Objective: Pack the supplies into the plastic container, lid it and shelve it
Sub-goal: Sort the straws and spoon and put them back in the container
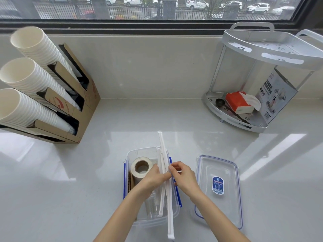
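Plastic container (130,155), clear with blue latches, was set open on a glossy pale desk (122,123) under a wide window (157,7) through which parked cars were seen. Inside it a roll of tape (140,167) stood at the far left, with long white paper-wrapped straws (170,206) laid lengthwise, some jutting past both ends. The left hand (153,178) and right hand (183,175) met over the container's right side, each grip pinched on the straws. Just right, apart, the lid (218,191) lay flat, its blue label unreadable. Farther off were seen stacked paper cups (26,81) in a cardboard holder, and a corner rack (262,55) holding a red tissue pack (238,103).
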Tool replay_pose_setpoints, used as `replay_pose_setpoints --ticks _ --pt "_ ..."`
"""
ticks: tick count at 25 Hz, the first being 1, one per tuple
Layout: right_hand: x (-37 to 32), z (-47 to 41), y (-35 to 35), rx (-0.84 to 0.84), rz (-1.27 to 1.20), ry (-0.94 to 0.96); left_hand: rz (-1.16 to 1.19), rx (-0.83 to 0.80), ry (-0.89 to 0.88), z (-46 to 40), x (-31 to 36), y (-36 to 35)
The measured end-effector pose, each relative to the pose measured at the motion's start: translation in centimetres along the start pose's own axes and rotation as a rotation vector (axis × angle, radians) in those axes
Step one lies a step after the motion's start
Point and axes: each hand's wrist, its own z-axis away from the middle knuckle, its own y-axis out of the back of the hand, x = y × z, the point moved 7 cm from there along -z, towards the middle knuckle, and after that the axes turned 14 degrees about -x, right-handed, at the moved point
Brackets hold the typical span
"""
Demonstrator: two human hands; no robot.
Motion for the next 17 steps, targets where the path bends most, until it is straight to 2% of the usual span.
replay_pose_setpoints --ticks 4,11,15,17 --pt "-0.2 0.2 -0.1 -0.021 0.016 -0.003 0.058 -0.028 -0.112 1.9 2.4 -0.5" --pt "-0.2 0.8 -0.6 -0.047 -0.005 -0.023 0.077 0.062 -0.164 2.7 2.6 1.2" --pt "-2.6 1.0 1.0 0.093 -0.039 0.102 0.111 0.037 -0.216 3.7 3.1 1.8" --pt "-4.5 1.0 1.5 0.067 -0.16 0.16 0.088 0.023 -0.247 4.2 3.6 1.8"
